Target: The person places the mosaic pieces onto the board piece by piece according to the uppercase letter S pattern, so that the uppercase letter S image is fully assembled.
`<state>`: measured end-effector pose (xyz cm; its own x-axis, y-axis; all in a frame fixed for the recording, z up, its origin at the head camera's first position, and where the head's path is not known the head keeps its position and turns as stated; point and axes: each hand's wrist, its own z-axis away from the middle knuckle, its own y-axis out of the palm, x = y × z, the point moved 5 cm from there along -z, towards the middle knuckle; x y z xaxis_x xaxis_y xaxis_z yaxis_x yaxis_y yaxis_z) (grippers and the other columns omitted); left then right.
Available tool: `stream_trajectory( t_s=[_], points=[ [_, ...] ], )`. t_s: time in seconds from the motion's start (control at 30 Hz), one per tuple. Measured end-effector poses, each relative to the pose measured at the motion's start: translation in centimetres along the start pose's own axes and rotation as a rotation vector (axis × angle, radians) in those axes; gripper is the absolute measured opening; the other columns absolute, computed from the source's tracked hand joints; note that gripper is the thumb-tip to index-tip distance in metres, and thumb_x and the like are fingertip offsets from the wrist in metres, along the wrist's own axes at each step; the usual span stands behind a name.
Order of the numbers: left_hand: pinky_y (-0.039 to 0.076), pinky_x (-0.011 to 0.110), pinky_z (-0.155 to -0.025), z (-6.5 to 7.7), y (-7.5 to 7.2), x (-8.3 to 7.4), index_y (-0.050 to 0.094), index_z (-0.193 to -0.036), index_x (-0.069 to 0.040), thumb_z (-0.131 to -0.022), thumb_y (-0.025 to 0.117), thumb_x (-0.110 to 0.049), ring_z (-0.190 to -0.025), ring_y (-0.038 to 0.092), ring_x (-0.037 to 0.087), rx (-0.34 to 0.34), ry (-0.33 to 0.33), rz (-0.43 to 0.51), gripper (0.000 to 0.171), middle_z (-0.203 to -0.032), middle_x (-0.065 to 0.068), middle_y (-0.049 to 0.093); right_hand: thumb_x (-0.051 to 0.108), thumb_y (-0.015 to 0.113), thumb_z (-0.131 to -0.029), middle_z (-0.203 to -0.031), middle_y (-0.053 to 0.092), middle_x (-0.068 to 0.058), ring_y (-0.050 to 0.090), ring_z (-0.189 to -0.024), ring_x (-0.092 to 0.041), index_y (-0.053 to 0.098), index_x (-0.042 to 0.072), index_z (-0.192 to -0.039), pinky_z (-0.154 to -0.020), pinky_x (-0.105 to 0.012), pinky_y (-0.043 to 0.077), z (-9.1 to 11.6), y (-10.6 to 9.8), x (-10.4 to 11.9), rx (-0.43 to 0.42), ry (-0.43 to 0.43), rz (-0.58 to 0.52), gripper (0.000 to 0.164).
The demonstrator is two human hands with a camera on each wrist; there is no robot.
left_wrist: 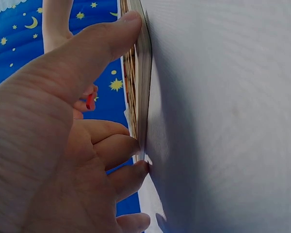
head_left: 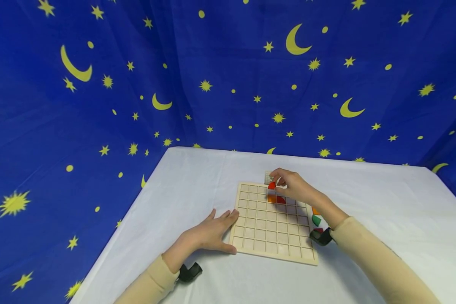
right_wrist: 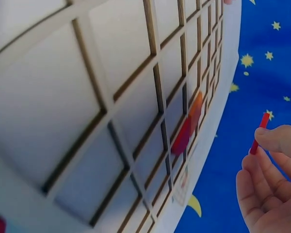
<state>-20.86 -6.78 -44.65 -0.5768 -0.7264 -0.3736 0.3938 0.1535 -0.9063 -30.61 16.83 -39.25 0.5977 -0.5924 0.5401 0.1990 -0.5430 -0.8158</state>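
Observation:
A pale wooden grid board (head_left: 262, 228) lies on the white table. My left hand (head_left: 213, 232) rests at its left side, fingers spread, with fingertips and thumb against the edge; the left wrist view shows the thumb (left_wrist: 106, 43) along that edge. Between thumb and fingers, my right hand (head_left: 294, 188) pinches a small red tile (head_left: 271, 185) over the board's far side. Seen from the right wrist, this red tile (right_wrist: 260, 133) is thin and held on edge, above the grid. Two tiles lie side by side in the cells below: an orange one (head_left: 271, 198) and a red rounded one (head_left: 281, 200).
Right of the board, partly behind my right wrist, lie an orange piece (head_left: 315, 211), a green piece (head_left: 316, 220) and a red piece (head_left: 318, 230). A small patterned card (head_left: 267, 177) sits behind the far edge. Blue star-printed cloth (head_left: 228, 84) walls off the table.

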Motion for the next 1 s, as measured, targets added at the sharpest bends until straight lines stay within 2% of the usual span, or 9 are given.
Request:
stream_trajectory(
  t_s=[0.53, 0.73, 1.0],
  points=[
    [0.006, 0.056, -0.110, 0.0, 0.0, 0.1, 0.022, -0.149, -0.002, -0.076, 0.070, -0.056, -0.140, 0.019, 0.025, -0.003, -0.006, -0.005, 0.103, -0.154, 0.011, 0.021, -0.005, 0.064, -0.082, -0.099, 0.060, -0.011, 0.060, -0.085, -0.023, 0.054, -0.006, -0.116, -0.073, -0.033, 0.052, -1.3, 2.7, 0.3, 0.045, -0.044, -0.040, 0.035],
    [0.006, 0.055, -0.110, 0.0, 0.0, 0.0, 0.022, -0.149, -0.002, -0.076, 0.070, -0.056, -0.140, 0.019, 0.025, -0.004, -0.009, -0.011, 0.103, -0.154, 0.010, 0.021, -0.003, 0.069, -0.080, -0.097, 0.062, -0.009, 0.062, -0.084, -0.022, 0.055, -0.004, -0.114, -0.074, -0.034, 0.052, -1.2, 3.6, 0.1, 0.078, -0.005, -0.035, 0.037],
    [0.007, 0.055, -0.110, 0.0, 0.1, 0.0, 0.022, -0.150, -0.004, -0.076, 0.071, -0.056, -0.140, 0.019, 0.024, -0.002, -0.023, -0.020, 0.103, -0.154, 0.009, 0.021, -0.002, 0.072, -0.078, -0.094, 0.064, -0.009, 0.062, -0.077, -0.018, 0.055, -0.003, -0.111, -0.071, -0.034, 0.051, -1.1, 4.2, -0.4, 0.076, -0.026, 0.005, 0.037]
  ],
)
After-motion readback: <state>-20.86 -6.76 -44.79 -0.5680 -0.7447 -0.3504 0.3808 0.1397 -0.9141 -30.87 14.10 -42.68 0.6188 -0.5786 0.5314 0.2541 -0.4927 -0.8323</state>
